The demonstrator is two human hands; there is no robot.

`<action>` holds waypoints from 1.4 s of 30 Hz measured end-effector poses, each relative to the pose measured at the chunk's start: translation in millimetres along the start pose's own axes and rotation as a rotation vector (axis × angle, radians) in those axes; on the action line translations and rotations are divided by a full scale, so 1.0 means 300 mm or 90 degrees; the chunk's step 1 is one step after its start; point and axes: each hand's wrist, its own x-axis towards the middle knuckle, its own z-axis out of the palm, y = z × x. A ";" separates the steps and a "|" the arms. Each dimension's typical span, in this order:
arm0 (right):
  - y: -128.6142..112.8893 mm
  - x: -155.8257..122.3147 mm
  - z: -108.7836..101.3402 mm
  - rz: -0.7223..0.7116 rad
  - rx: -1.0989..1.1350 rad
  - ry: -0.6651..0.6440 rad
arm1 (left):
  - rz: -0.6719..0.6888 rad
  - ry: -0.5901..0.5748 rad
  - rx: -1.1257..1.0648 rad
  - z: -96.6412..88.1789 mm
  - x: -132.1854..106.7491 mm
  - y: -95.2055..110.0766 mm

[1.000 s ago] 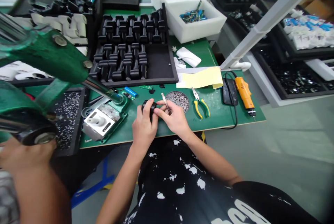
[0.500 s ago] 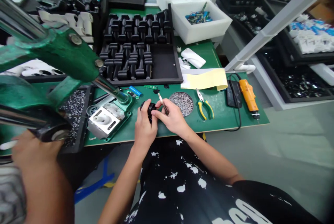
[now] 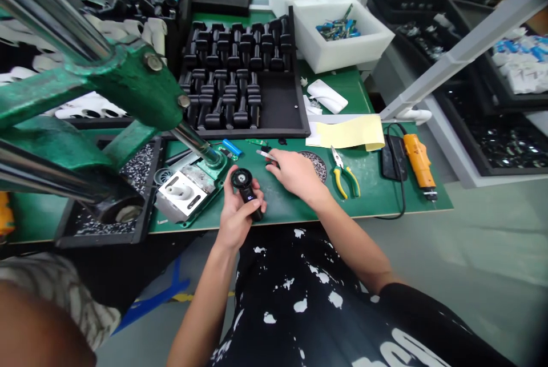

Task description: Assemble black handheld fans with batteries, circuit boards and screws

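My left hand (image 3: 237,213) is wrapped round a small black handheld fan (image 3: 242,180). The fan's round head faces up, and a little lit display shows on its handle. My right hand (image 3: 293,173) is over the green bench, closed on a slim, light-tipped tool (image 3: 266,155), perhaps tweezers; its rear part is hidden by the fingers. Small black pieces lie by the tool's tip. Partly behind my right hand is a round dish (image 3: 319,166) of tiny metal parts. Pliers (image 3: 342,176) with yellow-green handles lie right of it.
A green press (image 3: 128,81) with a white fixture (image 3: 182,191) stands at left. Behind my hands, a black tray (image 3: 278,104) holds rows of black fan bodies. White bins (image 3: 338,53), yellow paper (image 3: 355,133) and an orange electric screwdriver (image 3: 418,161) are at right. Another person's sleeve (image 3: 64,287) shows lower left.
My hands have moved apart. The fan is now turned face up in my left hand, while my right hand has moved right with the tool. The other person's hand has left the press.
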 end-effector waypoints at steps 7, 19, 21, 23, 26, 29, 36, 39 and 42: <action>-0.046 0.050 0.013 -0.044 -0.082 -0.055 | -0.039 -0.056 -0.049 0.068 -0.065 0.065; -0.002 0.087 -0.016 -0.134 -0.044 -0.049 | -0.084 -0.091 -0.157 0.186 -0.150 0.143; 0.017 0.073 -0.024 -0.112 -0.006 -0.008 | -0.096 -0.084 -0.169 0.194 -0.152 0.141; 0.058 0.050 -0.041 -0.099 0.032 0.044 | -0.100 -0.084 -0.176 0.196 -0.150 0.135; 0.167 -0.008 -0.079 -0.077 0.077 0.147 | -0.100 -0.095 -0.180 0.194 -0.144 0.125; 0.305 -0.091 -0.111 0.018 0.087 0.259 | -0.104 -0.102 -0.177 0.194 -0.140 0.118; 0.516 -0.290 -0.061 0.183 0.041 0.283 | -0.125 -0.089 -0.169 0.215 -0.104 0.113; 0.519 -0.326 -0.011 0.190 0.079 0.300 | -0.140 -0.075 -0.156 0.227 -0.072 0.085; 0.507 -0.339 0.009 0.185 0.122 0.323 | -0.137 -0.071 -0.029 0.227 -0.050 0.040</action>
